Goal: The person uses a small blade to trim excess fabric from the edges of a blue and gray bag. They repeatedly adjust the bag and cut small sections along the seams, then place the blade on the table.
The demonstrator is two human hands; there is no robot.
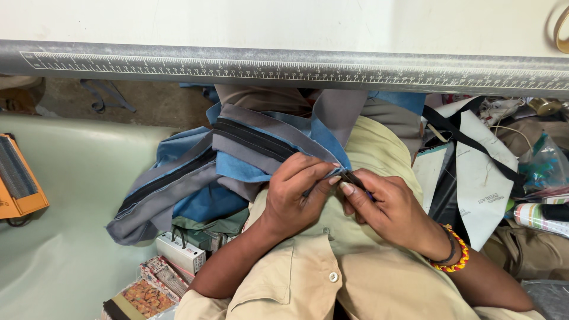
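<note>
- Pinching the end of a black zipper strip (pixel 261 141) sewn into grey and blue fabric (pixel 195 178), the left hand (pixel 296 192) has its fingers (pixel 323 172) closed tight on the strip's edge.
- Meeting it from the other side, the right hand (pixel 388 210) also has its fingers shut on the strip — thumb tips of both hands almost touching.
- The fabric lies bunched in the lap, just below the long metal ruler (pixel 284 64) that edges the white counter (pixel 237 21).
- Below the ruler to the right sit white paper patterns (pixel 483 178) crossed by a black strap (pixel 474 142), crowding the right hand's side.
- Well below the ruler to the left — a small white box (pixel 181 253) and patterned cloth (pixel 151 290); an orange case (pixel 21 184) lies at the far left.
</note>
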